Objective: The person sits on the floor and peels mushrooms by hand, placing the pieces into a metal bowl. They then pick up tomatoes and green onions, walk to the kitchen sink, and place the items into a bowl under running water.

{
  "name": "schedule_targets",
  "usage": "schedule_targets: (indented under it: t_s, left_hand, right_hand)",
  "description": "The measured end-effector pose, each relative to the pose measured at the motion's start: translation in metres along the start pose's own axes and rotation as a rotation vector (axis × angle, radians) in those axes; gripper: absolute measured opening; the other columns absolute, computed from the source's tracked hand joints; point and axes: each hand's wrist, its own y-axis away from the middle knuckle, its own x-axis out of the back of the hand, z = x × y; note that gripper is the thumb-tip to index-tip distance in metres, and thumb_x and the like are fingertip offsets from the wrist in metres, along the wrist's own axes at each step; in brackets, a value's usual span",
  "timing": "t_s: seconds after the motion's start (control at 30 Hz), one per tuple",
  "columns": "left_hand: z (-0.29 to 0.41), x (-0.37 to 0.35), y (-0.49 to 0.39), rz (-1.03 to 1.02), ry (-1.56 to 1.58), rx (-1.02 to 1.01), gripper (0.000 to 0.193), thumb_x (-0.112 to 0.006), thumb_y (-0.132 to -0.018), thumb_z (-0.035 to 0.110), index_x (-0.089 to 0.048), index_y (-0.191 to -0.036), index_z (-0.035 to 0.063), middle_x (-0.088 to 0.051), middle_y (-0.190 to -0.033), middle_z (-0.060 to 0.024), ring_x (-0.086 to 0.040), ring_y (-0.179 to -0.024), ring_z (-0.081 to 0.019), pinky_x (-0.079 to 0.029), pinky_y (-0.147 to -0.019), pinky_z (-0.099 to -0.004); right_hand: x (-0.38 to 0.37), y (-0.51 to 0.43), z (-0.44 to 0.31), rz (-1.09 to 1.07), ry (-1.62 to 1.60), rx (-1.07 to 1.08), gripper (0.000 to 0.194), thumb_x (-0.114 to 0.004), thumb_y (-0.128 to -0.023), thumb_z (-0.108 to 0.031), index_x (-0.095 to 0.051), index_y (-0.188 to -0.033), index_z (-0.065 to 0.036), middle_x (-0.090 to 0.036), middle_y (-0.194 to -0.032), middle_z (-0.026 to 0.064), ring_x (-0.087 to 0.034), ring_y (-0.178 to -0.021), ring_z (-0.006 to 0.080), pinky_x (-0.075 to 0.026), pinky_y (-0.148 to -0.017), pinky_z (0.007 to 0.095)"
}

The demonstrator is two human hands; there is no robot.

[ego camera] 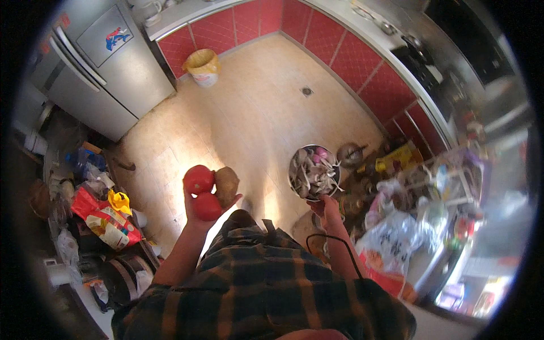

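Observation:
Two red tomatoes [199,179] and a brown potato [227,185] rest together in my left hand [196,219], which is held out over the floor with the palm up. My right hand [327,210] grips the near rim of a round metal bowl [290,182]. Inside the bowl lie grey-brown mushrooms [314,172] with long pale stems and a pink-purple bulb [319,154], perhaps an onion or garlic. The fingers under the bowl and the underside of the left hand are hidden.
A grey fridge [148,80] stands at the upper left, beside a lined bin [206,78]. Red cabinets [348,55] run round the back and right. Crowded shelves with packets [112,227] are on the left; plastic bags [391,238], bottles and a rack crowd the right.

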Motion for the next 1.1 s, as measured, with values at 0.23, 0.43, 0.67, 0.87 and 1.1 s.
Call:
schedule_targets:
  t_s: [0.23, 0.43, 0.67, 0.87, 1.1]
  left_hand:
    - [0.017, -0.042, -0.193, -0.101, -0.02, 0.113, 0.082, -0.05, -0.092, 0.077, -0.051, -0.145, 0.016, -0.043, -0.157, -0.0129, -0.044, -0.143, -0.0389, -0.03, -0.119, -0.066]
    - [0.094, -0.128, -0.334, -0.151, -0.068, 0.126, 0.09, -0.046, -0.088, 0.085, -0.053, -0.142, 0.0139, -0.05, -0.15, -0.0132, -0.049, -0.139, -0.0381, -0.028, -0.119, -0.0695]
    - [0.161, -0.212, -0.499, -0.168, -0.055, 0.116, 0.09, -0.044, -0.089, 0.085, -0.054, -0.141, 0.0124, -0.05, -0.151, -0.0134, -0.047, -0.142, -0.0365, -0.024, -0.121, -0.07]
    - [0.182, -0.251, -0.633, -0.31, -0.104, 0.023, 0.094, -0.043, -0.088, 0.085, -0.045, -0.15, 0.0137, -0.045, -0.156, -0.0159, -0.044, -0.143, -0.0414, -0.026, -0.119, -0.0723]
    - [0.221, -0.337, -0.755, -0.155, -0.128, -0.189, 0.09, -0.049, -0.09, 0.081, -0.043, -0.152, 0.0148, -0.035, -0.162, -0.017, -0.037, -0.147, -0.0448, -0.026, -0.119, -0.0715]
  right_hand:
    - [-0.017, -0.129, -0.097, -0.026, -0.117, 0.058, 0.034, -0.05, -0.102, -0.019, -0.059, -0.12, 0.008, -0.074, -0.102, 0.0211, -0.075, -0.09, 0.0338, -0.058, -0.069, 0.0393]
    - [-0.032, -0.218, -0.165, -0.039, -0.165, -0.035, 0.029, -0.051, -0.103, -0.018, -0.056, -0.118, 0.007, -0.073, -0.097, 0.0249, -0.074, -0.085, 0.0325, -0.055, -0.065, 0.0394]
    - [-0.088, -0.324, -0.23, 0.078, -0.31, -0.023, 0.036, -0.052, -0.098, -0.02, -0.063, -0.118, 0.007, -0.074, -0.103, 0.018, -0.074, -0.086, 0.0343, -0.056, -0.063, 0.0408]
    - [-0.1, -0.499, -0.307, 0.042, -0.181, -0.075, 0.037, -0.056, -0.101, -0.028, -0.064, -0.118, 0.004, -0.072, -0.103, 0.0155, -0.07, -0.087, 0.0327, -0.058, -0.073, 0.0428]
    - [-0.208, -0.679, -0.492, -0.091, -0.229, 0.024, 0.037, -0.051, -0.106, -0.024, -0.06, -0.128, 0.005, -0.071, -0.12, 0.0186, -0.071, -0.105, 0.0336, -0.063, -0.089, 0.0419]
